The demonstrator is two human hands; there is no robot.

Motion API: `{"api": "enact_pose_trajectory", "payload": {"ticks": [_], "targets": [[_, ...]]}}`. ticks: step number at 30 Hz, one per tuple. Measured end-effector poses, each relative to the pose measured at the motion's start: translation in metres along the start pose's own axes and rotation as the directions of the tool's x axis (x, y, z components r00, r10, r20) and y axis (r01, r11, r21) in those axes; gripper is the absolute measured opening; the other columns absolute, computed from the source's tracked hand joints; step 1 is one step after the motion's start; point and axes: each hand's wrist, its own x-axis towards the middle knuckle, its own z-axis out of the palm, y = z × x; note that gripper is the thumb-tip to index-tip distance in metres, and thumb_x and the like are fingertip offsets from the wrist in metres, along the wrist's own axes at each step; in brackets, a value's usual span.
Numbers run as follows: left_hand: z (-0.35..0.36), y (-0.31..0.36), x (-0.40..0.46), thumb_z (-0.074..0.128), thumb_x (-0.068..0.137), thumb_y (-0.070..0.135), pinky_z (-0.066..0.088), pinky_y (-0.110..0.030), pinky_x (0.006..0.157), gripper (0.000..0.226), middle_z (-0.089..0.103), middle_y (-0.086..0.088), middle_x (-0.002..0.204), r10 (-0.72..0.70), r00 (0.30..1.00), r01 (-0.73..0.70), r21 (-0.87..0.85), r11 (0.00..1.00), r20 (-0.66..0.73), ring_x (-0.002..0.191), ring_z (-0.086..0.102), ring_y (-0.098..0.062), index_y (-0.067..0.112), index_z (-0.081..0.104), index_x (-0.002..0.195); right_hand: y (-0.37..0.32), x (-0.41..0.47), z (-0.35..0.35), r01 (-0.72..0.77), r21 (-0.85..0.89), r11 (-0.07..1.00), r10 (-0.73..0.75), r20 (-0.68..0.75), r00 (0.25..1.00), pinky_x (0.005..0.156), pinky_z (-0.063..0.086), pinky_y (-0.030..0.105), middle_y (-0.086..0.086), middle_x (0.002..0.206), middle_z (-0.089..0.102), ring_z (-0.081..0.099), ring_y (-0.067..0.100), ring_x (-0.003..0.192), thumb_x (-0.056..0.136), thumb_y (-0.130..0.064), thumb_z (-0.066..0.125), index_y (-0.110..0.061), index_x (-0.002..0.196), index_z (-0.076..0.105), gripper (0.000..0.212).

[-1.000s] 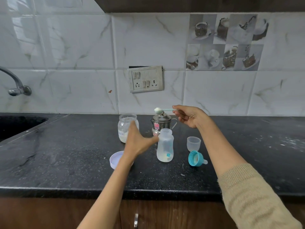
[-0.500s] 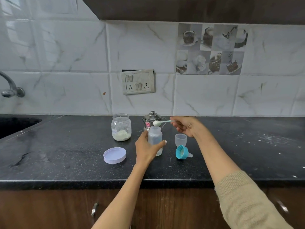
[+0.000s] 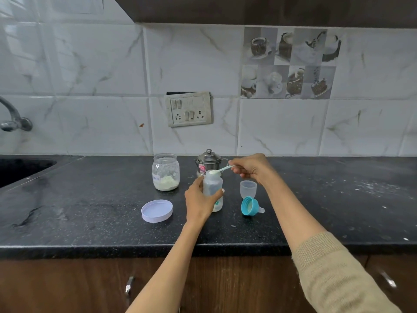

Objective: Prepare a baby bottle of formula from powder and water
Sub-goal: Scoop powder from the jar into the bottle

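A clear baby bottle (image 3: pixel 214 185) stands upright and uncapped on the black counter (image 3: pixel 90 211). My left hand (image 3: pixel 199 199) is wrapped around its body. My right hand (image 3: pixel 252 168) pinches the handle of a small scoop (image 3: pixel 217 171) heaped with white powder, held right at the bottle's mouth. An open glass jar (image 3: pixel 166 172) with powder at its bottom stands to the left. A steel kettle with a lid (image 3: pixel 209 161) stands behind the bottle.
The jar's white lid (image 3: pixel 157 210) lies upside down at the left front. The teal ring with nipple (image 3: pixel 250 206) lies on its side at the right, a clear cap (image 3: pixel 248 188) behind it. A sink (image 3: pixel 20 170) and tap (image 3: pixel 13 119) are at the far left.
My left hand has closed around the bottle. My right hand has lowered the loaded scoop from above the kettle down to the bottle's mouth. The camera has pulled back.
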Motion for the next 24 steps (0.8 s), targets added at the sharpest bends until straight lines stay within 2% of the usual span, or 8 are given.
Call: {"api": "enact_pose_trajectory", "payload": {"ticks": [4,8,10,12,16,21,24], "targets": [[0.000,-0.002,0.001,0.080,0.070,0.024,0.044,-0.024,0.089,0.064,0.062,-0.009,0.122,-0.002,1.000,0.002,0.002,1.000,-0.001,0.108,0.058,-0.018,0.008,0.054,0.126,-0.004,-0.007,-0.001,0.208,-0.173,0.963,-0.206,0.030,0.978,0.049,0.047,0.015,0.006,0.067,0.068,0.061,0.005,0.051,0.077,-0.018,0.077,-0.003,0.084,0.071,0.017],[0.001,-0.003,0.003,0.080,0.070,0.025,0.044,-0.024,0.088,0.063,0.063,-0.008,0.120,-0.001,1.000,0.001,-0.004,1.000,0.000,0.101,0.058,-0.014,0.009,0.055,0.125,-0.010,-0.016,0.002,0.389,-0.339,0.856,-0.393,0.060,0.917,0.040,0.038,0.006,0.003,0.066,0.068,0.063,0.007,0.054,0.077,-0.021,0.077,-0.010,0.080,0.069,0.014],[0.001,-0.004,0.003,0.080,0.070,0.025,0.044,-0.023,0.085,0.059,0.064,-0.007,0.118,0.000,1.000,0.000,-0.009,1.000,-0.001,0.099,0.057,-0.013,0.010,0.057,0.122,-0.012,-0.018,0.004,0.467,-0.398,0.790,-0.471,0.094,0.877,0.047,0.042,0.006,0.003,0.064,0.068,0.063,0.009,0.054,0.077,-0.020,0.077,-0.009,0.079,0.068,0.014],[0.001,-0.004,0.004,0.080,0.069,0.024,0.043,-0.023,0.085,0.059,0.064,-0.008,0.118,-0.004,1.000,0.003,-0.014,1.000,-0.004,0.099,0.057,-0.013,0.009,0.057,0.122,-0.011,-0.019,0.005,0.530,-0.441,0.724,-0.532,0.132,0.837,0.059,0.050,0.014,0.007,0.068,0.071,0.065,0.014,0.056,0.076,-0.018,0.077,-0.008,0.079,0.070,0.013],[0.001,-0.004,0.004,0.080,0.069,0.023,0.043,-0.023,0.084,0.057,0.065,-0.007,0.116,0.002,1.000,-0.002,-0.009,1.000,-0.005,0.094,0.055,-0.010,0.009,0.058,0.120,-0.011,-0.018,0.007,0.592,-0.464,0.658,-0.589,0.173,0.790,0.066,0.054,0.021,0.007,0.070,0.072,0.066,0.014,0.059,0.076,-0.014,0.077,-0.007,0.080,0.071,0.010],[0.001,-0.005,0.005,0.080,0.069,0.024,0.044,-0.025,0.089,0.062,0.063,-0.008,0.120,-0.009,1.000,0.009,-0.007,1.000,-0.006,0.107,0.058,-0.018,0.009,0.055,0.124,-0.007,-0.018,0.006,0.620,-0.414,0.666,-0.614,0.168,0.771,0.069,0.055,0.018,0.001,0.068,0.070,0.067,0.009,0.063,0.076,-0.007,0.075,-0.008,0.079,0.072,0.004],[0.000,-0.004,0.005,0.079,0.070,0.023,0.042,-0.023,0.085,0.059,0.063,-0.009,0.119,-0.003,1.000,0.003,-0.005,1.000,-0.003,0.102,0.057,-0.015,0.008,0.056,0.123,-0.005,-0.016,0.005,0.625,-0.356,0.695,-0.620,0.144,0.771,0.067,0.052,0.009,0.007,0.073,0.072,0.066,0.002,0.064,0.075,-0.001,0.074,-0.005,0.078,0.072,0.005]]}}
